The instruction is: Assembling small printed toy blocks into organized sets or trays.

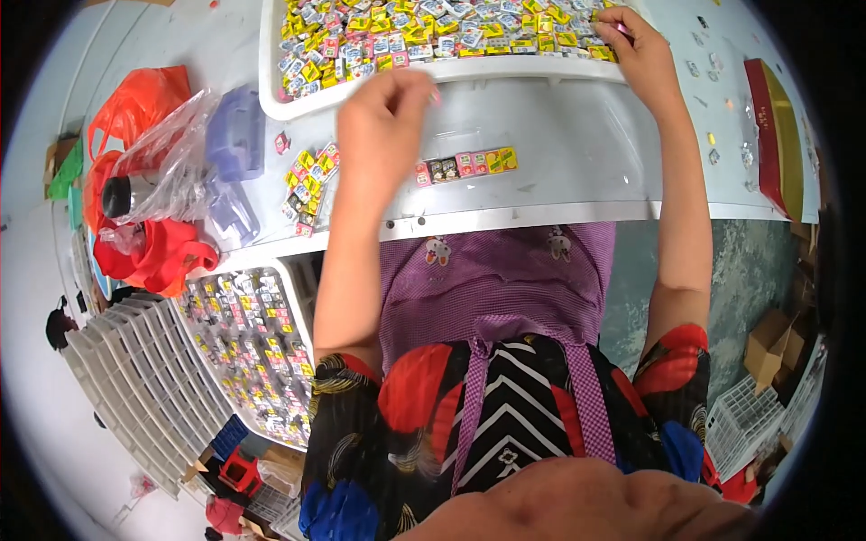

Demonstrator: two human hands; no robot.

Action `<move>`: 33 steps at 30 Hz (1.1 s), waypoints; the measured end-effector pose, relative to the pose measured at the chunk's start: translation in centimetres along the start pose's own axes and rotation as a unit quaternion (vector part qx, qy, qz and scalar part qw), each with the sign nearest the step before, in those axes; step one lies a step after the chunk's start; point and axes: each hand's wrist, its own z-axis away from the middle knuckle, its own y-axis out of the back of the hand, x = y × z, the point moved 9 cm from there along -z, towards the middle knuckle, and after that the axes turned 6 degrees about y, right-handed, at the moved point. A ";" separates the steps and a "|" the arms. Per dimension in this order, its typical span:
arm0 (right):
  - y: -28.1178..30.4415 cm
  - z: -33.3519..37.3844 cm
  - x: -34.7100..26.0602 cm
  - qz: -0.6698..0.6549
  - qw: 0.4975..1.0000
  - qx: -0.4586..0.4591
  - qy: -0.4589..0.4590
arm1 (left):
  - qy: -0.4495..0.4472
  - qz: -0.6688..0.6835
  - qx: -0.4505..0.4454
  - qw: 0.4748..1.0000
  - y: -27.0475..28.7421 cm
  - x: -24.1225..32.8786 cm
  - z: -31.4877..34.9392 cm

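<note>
A white tray point(505, 68) at the far side of the table holds a heap of small yellow, pink, white and black boxes point(433, 32). At its right end my right hand point(642, 56) reaches over the rim, thumb and fingers pinched at the boxes; what they grip is hidden. My left hand point(383, 122) hovers in front of the tray's near rim with its fingers curled closed. Whether anything is in them I cannot make out. Just right of that hand, a short row of small boxes point(465, 166) lies side by side on the table.
Loose small boxes point(311, 185) lie left of my left forearm. Farther left are a lilac plastic container point(236, 135), a clear bag point(167, 171) and red bags point(144, 99). Below the table edge stands a second filled tray point(293, 316). A red-and-gold box point(776, 140) lies far right.
</note>
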 end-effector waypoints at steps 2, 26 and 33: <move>-0.4 -0.1 0.2 0.009 1.000 0.000 0.000 | -0.071 -0.078 0.063 0.992 2.8 2.0 -2.2; -1.0 0.4 -2.6 0.024 0.998 -0.061 0.022 | -0.233 -0.450 -0.015 0.862 -14.5 4.0 -20.0; -0.8 0.2 -2.6 0.041 0.996 -0.066 0.039 | -0.252 -0.431 -0.206 0.842 -12.0 4.2 -16.6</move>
